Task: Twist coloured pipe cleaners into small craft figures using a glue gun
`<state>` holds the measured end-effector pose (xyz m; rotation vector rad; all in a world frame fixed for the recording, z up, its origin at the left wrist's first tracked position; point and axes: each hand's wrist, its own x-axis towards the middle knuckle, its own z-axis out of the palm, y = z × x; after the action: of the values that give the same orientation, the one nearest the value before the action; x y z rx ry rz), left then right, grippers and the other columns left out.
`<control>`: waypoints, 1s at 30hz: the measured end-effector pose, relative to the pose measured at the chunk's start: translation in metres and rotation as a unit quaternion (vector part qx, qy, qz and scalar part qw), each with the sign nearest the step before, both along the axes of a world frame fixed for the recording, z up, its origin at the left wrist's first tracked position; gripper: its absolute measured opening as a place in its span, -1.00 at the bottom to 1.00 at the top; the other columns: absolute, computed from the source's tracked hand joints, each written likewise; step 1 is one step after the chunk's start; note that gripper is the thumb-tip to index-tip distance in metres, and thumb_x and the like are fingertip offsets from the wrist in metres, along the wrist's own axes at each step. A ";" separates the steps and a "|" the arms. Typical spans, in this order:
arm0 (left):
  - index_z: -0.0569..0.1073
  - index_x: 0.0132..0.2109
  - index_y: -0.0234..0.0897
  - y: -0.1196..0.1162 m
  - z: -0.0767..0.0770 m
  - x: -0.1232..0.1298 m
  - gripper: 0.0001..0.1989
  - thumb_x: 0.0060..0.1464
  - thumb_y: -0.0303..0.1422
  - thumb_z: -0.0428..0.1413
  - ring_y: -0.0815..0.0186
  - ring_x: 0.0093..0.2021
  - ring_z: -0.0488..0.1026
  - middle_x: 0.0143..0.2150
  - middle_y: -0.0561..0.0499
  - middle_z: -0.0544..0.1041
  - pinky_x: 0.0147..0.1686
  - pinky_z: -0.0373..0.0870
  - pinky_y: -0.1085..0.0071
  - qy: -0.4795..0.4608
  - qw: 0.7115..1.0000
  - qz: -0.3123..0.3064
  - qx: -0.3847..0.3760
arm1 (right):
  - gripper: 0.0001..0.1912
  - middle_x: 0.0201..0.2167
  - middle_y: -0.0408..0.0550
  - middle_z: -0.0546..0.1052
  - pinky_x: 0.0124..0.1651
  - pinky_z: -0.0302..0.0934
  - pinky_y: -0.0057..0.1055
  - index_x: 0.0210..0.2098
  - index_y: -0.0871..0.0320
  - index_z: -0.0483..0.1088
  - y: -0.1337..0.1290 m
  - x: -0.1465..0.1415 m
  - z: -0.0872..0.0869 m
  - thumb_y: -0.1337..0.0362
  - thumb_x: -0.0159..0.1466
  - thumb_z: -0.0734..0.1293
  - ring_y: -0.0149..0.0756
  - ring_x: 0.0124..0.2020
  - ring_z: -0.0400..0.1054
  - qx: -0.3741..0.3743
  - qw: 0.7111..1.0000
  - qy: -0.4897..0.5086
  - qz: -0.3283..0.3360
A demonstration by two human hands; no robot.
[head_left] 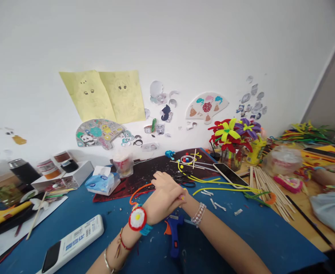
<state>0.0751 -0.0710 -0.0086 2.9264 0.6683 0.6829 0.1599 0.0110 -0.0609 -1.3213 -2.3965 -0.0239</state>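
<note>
My left hand (160, 203) reaches in from the lower left, its fingers bent over my right wrist; a red and white round ornament (137, 219) with a yellow centre sits on my left wrist. My right hand (164, 180) lies crossed beneath and behind it, fingers pointing left, near an orange pipe cleaner (137, 190). A beaded bracelet (198, 215) circles my right forearm. Just below the hands lies a blue glue gun (174, 236). Black scissors (186, 179) and yellow pipe cleaners (213, 189) are right behind them.
A white device (74, 243) and tissue pack (102, 180) lie left. At the right are a phone (230, 175), pipe-cleaner flowers (227, 131), wooden sticks (266, 190) and another person's arm (331, 179). A dark red mat (150, 171) lies at the back.
</note>
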 end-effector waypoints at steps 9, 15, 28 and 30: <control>0.37 -0.22 -0.26 -0.003 -0.002 0.003 -0.84 0.10 -0.28 0.12 0.21 -0.21 0.34 -0.26 -0.01 0.41 -0.19 0.26 0.27 -0.044 0.996 0.077 0.031 | -0.77 -0.28 0.02 0.45 -0.12 0.04 -0.32 -0.22 0.15 0.42 0.001 0.012 0.032 0.33 0.30 0.14 -0.22 -0.17 0.20 0.081 0.995 0.028 -0.042; 0.39 -0.24 -0.27 -0.002 -0.016 0.010 -0.87 0.08 -0.32 0.14 0.26 -0.29 0.36 -0.32 0.02 0.42 -0.28 0.27 0.34 -0.119 0.985 0.126 -0.019 | -0.80 -0.29 -0.06 0.47 -0.12 0.04 -0.37 -0.23 0.14 0.41 0.002 0.020 0.030 0.34 0.28 0.15 -0.28 -0.21 0.22 0.088 0.988 0.094 -0.084; 0.27 0.09 -0.24 0.010 -0.040 0.016 -0.63 0.13 -0.35 0.09 0.26 -0.13 0.37 -0.13 -0.05 0.44 -0.09 0.33 0.31 -0.190 0.976 0.107 0.017 | -0.79 -0.27 -0.15 0.52 -0.27 0.13 -0.49 -0.24 0.05 0.44 0.014 0.016 0.014 0.31 0.24 0.18 -0.39 -0.29 0.35 0.000 0.982 0.151 -0.115; 0.37 -0.03 -0.25 0.010 -0.038 0.015 -0.72 0.11 -0.28 0.11 0.27 -0.21 0.39 -0.21 -0.03 0.44 -0.18 0.36 0.34 -0.171 0.977 0.124 0.009 | -0.79 -0.25 -0.15 0.52 -0.26 0.13 -0.49 -0.23 0.04 0.43 0.013 0.016 0.013 0.31 0.24 0.18 -0.38 -0.26 0.35 -0.004 0.982 0.150 -0.113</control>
<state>0.0902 -0.0611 -0.0463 2.6614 0.9918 1.1849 0.1762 0.0243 -0.0484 -1.4783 -1.9913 0.1147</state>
